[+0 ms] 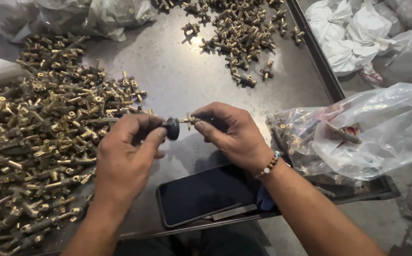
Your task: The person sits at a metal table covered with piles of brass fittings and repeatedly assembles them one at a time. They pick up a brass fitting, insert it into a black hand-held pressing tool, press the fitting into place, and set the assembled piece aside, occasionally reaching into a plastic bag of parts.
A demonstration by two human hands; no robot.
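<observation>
Small brass valve fitting (187, 120), T-shaped with a short stem: held in the air between the two hands, just above the middle of the tray, in front of the person's chest.

Head view. Long axis of the fitting runs roughly level, left to right across the picture. Its right end is pinched in the fingertips of the right hand (229, 133). Its left end meets a small round black knob (171, 128), which the left hand (126, 156) grips between thumb and forefinger. Knob and fitting touch end to end; whether the knob is fully seated cannot be told. Both hands are closed, each clamped on its own piece, and stand close together with only the two parts between them. Neither hand is clearly nearer: each holds one end. The right wrist carries a beaded bracelet (269, 166).

Surface: a grey sheet-metal tray (177, 80) with a raised rim, scuffed and shiny. A large heap of loose brass fittings (40, 137) lies left of the left hand, near it. A smaller, darker pile of brass fittings (239, 33) lies at the far side, well apart. A black phone (201, 194), screen dark, lies flat at the near edge, below the hands.

Room: a clear plastic bag of parts (357, 132) rests on the tray's right rim. White tied bags (357, 33) sit beyond the rim on the floor.
</observation>
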